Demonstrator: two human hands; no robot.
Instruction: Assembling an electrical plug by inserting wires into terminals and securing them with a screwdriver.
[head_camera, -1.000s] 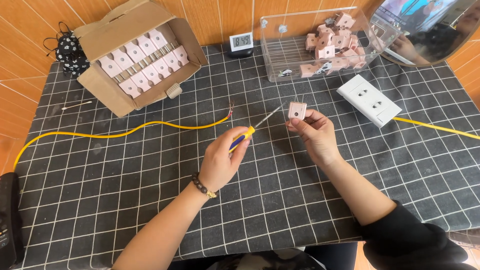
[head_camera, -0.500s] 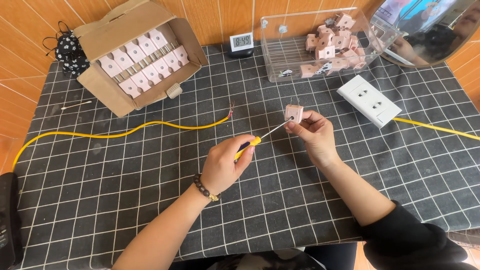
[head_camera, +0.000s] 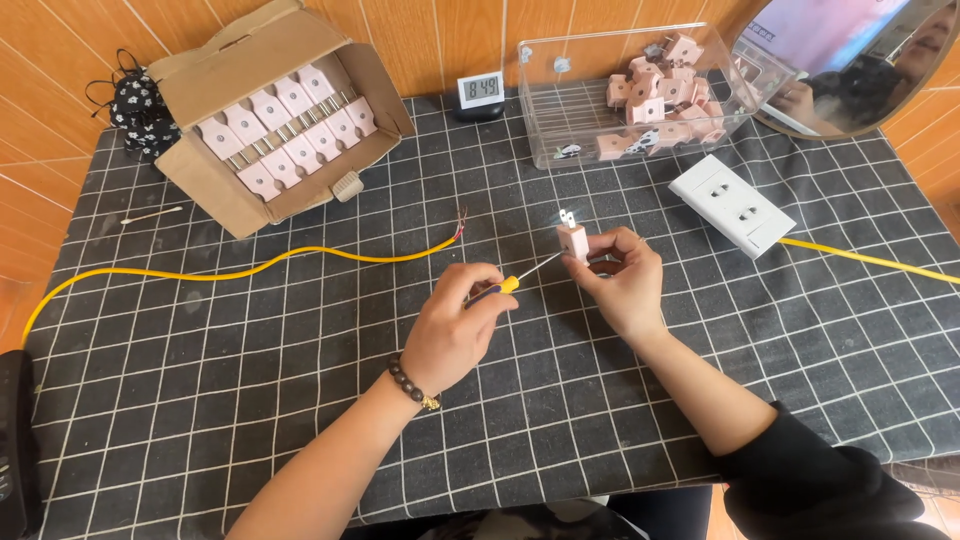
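My right hand (head_camera: 618, 282) holds a small pink plug (head_camera: 573, 238) above the table, its two metal prongs pointing up. My left hand (head_camera: 455, 325) grips a screwdriver (head_camera: 520, 277) with a yellow and blue handle; its thin shaft slants up to the right and its tip touches the side of the plug. A bead bracelet sits on my left wrist. The bare stripped end of a yellow cable (head_camera: 300, 258) lies on the cloth just left of the plug.
A cardboard box (head_camera: 210, 190) of pink plugs stands at the back left. A clear plastic bin (head_camera: 570, 120) holds several more plugs. A white socket strip (head_camera: 732, 205) with its yellow cable lies at the right. A small digital clock (head_camera: 481, 92) stands by the wall.
The screwdriver tip has come up against the plug. My right hand has turned the plug so its prongs point upward.
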